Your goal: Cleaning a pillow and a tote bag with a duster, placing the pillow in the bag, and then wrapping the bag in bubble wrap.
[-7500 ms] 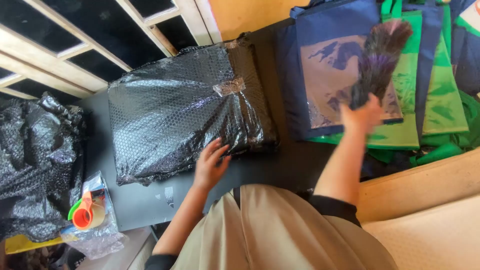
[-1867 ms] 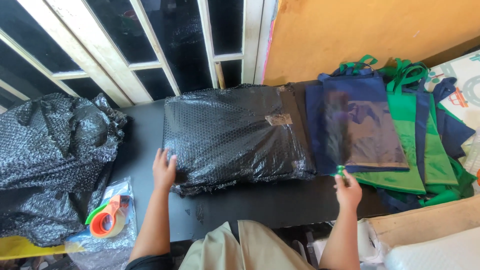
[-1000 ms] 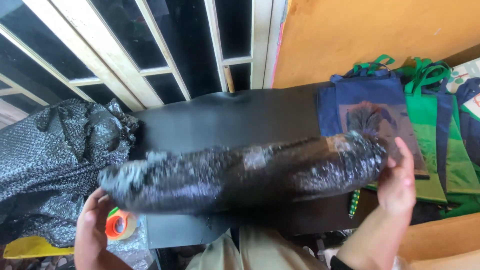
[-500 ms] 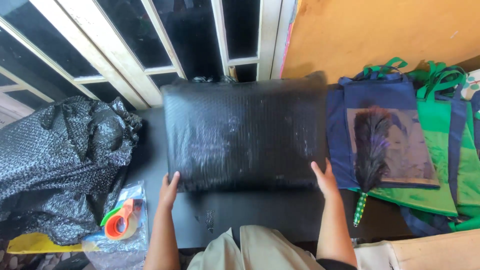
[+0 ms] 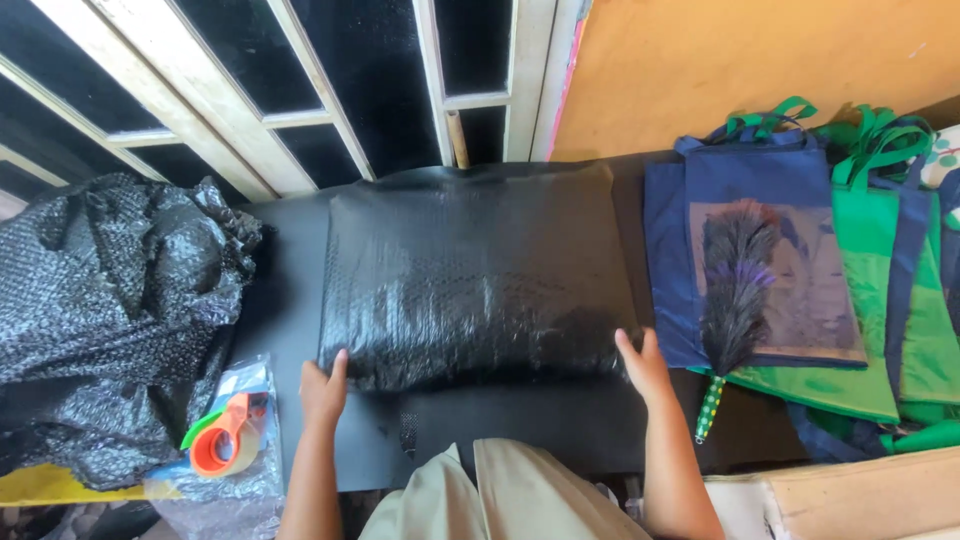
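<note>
Head view: a black bubble-wrapped parcel (image 5: 480, 280) lies flat on the dark bench (image 5: 520, 425), a bare strip along the near edge. The left hand (image 5: 323, 390) and right hand (image 5: 645, 365), fingers spread, press its near corners. Loose black wrap (image 5: 110, 310) and a tape dispenser (image 5: 225, 435) crowd the left; a feather duster (image 5: 735, 290) on cloth bags (image 5: 860, 280) lies right.

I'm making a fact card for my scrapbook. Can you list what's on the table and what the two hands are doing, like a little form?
Left hand: on the near left corner of the black bubble-wrapped parcel
Right hand: on its near right corner
Parcel: flat on the black table
Left of it: crumpled black bubble wrap, orange tape dispenser
Right of it: feather duster on blue and green bags
</note>
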